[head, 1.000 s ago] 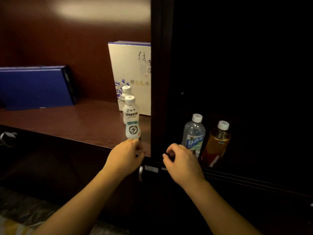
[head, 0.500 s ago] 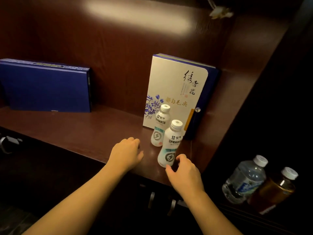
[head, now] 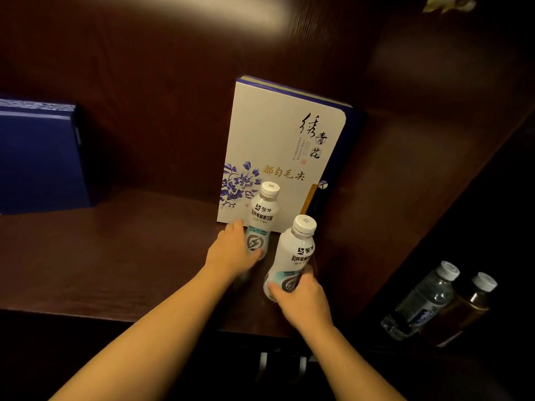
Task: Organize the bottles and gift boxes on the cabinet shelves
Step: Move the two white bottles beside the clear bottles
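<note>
Two hands reach into a dark wooden cabinet, and each one is on a white bottle. The left hand (head: 231,251) wraps around the lower part of the rear white bottle (head: 262,218), which stands upright on the shelf (head: 130,256) just in front of the white gift box (head: 285,151). The right hand (head: 301,296) grips the base of the front white bottle (head: 296,253), fingers curled around its label; this bottle leans a little to the right, and whether its base touches the shelf is hidden by the hand. The two white bottles match: white caps, teal bands, a round grey logo.

There are two gift boxes on this shelf. The white one stands upright against the back panel, printed with blue flowers and gold and black characters, with a dark blue spine on its right side. The blue gift box (head: 37,157) stands well apart at the left edge of view.

In the darker compartment to the right, lower down, stand two more bottles side by side: a clear water bottle (head: 419,302) and an amber drink bottle (head: 466,308), both with white caps.

That makes four bottles and two boxes in all
</note>
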